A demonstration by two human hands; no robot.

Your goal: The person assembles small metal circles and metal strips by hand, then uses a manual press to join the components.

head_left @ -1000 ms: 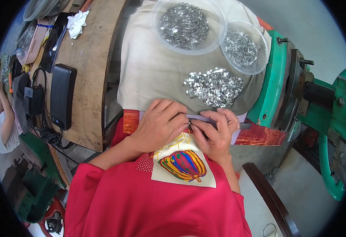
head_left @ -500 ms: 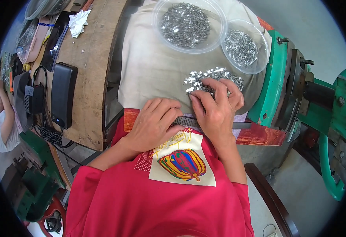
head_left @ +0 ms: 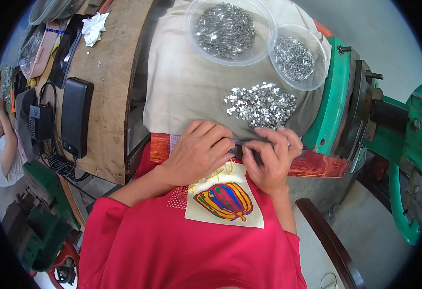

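My left hand (head_left: pixel 202 150) is closed at the near edge of the cloth, with thumb and forefinger around the end of a dark ridged metal strip (head_left: pixel 238 150). My right hand (head_left: pixel 272 161) is just beside it, thumb and forefinger bent together over the strip's other side. Whatever lies between those right fingertips is too small to make out. Beyond my right hand, a loose pile of small shiny metal pieces (head_left: pixel 261 103) rests on the beige cloth (head_left: pixel 187 91).
Two clear plastic bowls, a larger one (head_left: pixel 268 48) and a smaller one (head_left: pixel 322 72), hold small metal parts. Green machinery (head_left: pixel 327 106) stands to the right. A wooden bench (head_left: pixel 106 96) at left carries a black box (head_left: pixel 77 117) and cables. Another person (head_left: pixel 10 154) sits far left.
My right hand has drawn back from the metal pile toward me, down to the strip. The left hand has shifted slightly right along the strip, which is now mostly covered.
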